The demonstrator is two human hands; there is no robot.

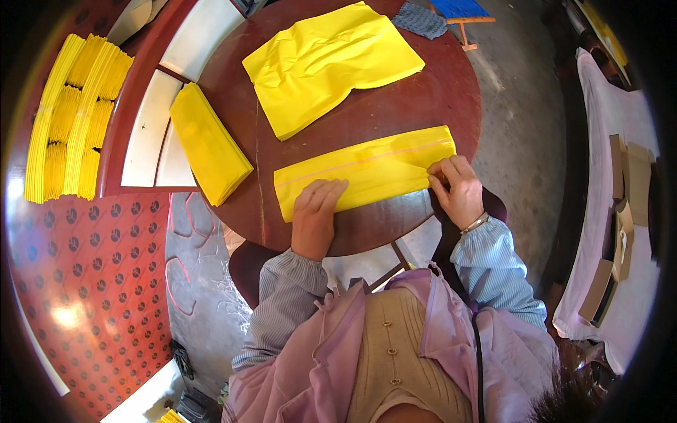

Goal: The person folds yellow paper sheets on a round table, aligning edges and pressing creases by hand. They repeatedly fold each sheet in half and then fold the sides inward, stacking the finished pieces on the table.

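Observation:
A long folded yellow sheet (367, 169) lies across the near part of the round dark red table, a thin pale line running along it. It may be cloth or plastic; I cannot tell which. Flat on its near left part rests my left hand (315, 217), fingers stretched out and close together. At its near right corner my right hand (458, 189) pinches the edge between thumb and bent fingers. Beyond it a wrinkled stack of wider yellow sheets (331, 60) is spread out. To the left lies a pile of folded yellow strips (210, 144).
The round table (451, 92) has a grey cloth (421, 21) at its far edge. Many bundled yellow strips (74, 116) lie on the red patterned surface (92, 247) at left. Cardboard boxes (624, 211) sit on a white-covered surface at right. A blue-topped stool (462, 10) stands beyond.

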